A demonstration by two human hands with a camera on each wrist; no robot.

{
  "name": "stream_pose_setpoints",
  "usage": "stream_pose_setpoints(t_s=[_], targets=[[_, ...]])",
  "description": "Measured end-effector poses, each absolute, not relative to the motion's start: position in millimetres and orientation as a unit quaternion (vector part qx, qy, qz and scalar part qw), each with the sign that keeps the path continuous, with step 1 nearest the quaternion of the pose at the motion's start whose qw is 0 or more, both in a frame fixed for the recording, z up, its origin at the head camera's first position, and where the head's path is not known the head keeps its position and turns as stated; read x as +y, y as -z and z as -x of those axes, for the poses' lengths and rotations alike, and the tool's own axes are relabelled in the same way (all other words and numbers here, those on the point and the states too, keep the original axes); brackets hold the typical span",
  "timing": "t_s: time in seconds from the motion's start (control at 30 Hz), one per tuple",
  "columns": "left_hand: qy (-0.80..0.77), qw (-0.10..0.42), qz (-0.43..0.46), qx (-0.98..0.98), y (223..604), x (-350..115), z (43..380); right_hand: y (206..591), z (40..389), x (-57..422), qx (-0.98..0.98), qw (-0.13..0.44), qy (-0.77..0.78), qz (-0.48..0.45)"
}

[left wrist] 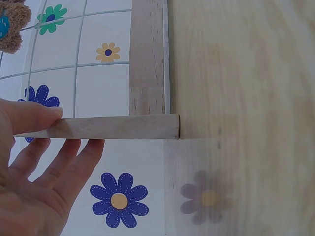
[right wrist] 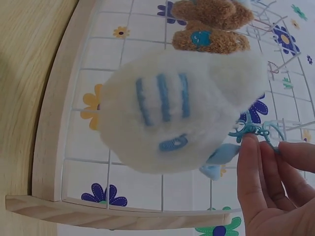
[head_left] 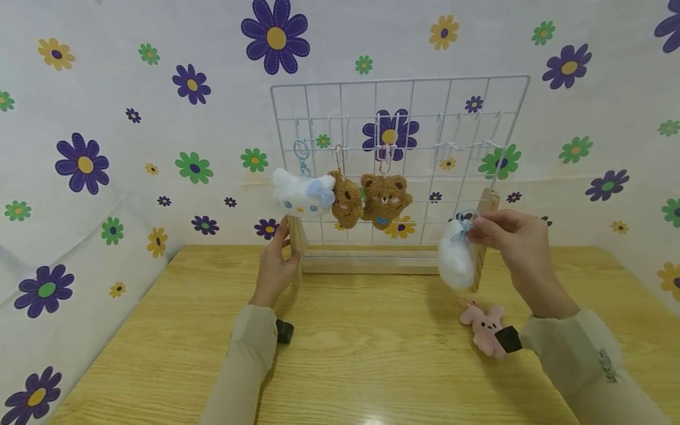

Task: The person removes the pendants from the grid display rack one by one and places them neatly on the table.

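Left hand hid part of the left post, black cube covered some of the pink bunny, right sleeve lettering was too tiny to read.

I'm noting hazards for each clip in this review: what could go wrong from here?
The right hand pinches the white plush only by its blue cord, so it might swing or slip, perhaps dropping near the pink plush on the table.

The left hand grips the wooden support; an uneven pull could shift the wire rack and set the hung plushes swinging.
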State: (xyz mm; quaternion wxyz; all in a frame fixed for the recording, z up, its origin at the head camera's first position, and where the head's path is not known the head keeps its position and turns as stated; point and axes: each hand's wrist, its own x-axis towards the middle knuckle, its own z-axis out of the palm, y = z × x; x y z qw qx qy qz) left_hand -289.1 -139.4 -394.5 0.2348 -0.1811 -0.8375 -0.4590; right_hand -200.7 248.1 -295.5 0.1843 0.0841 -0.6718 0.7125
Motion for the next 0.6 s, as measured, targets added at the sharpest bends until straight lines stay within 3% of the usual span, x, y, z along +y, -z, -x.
stream_pose_setpoints(t_s=[0.37, 0.6], targets=[[0.465, 0.226, 0.176, -0.838, 392, -140, 289, 299, 185, 248, -0.804, 0.185, -0.565, -0.034], [0.462, 0.233, 0.181, -0.837, 393, -140, 289, 306, 176, 249, -0.825, 0.184, -0.533, -0.048]])
